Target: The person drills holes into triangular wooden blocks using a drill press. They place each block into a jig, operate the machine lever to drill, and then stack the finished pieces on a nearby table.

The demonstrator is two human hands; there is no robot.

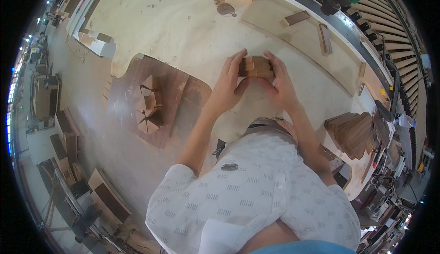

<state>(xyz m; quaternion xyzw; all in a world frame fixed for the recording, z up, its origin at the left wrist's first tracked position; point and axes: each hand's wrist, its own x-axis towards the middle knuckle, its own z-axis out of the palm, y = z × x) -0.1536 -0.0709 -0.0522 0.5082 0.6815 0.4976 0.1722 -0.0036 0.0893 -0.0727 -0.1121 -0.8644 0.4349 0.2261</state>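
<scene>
Head view: both hands clasp a small stack of wood blocks (255, 67) on the bench (183, 29), its long axis running nine to three o'clock. Left hand (228, 87) grips its nine o'clock end, right hand (280, 85) its three o'clock end.

Wood blocks (255, 67): small brown cluster, several short pieces pressed side by side, lying flat on pale worktop (183, 29) near its middle. Left hand (227, 87) and right hand (279, 85) clasp it from either side.
</scene>
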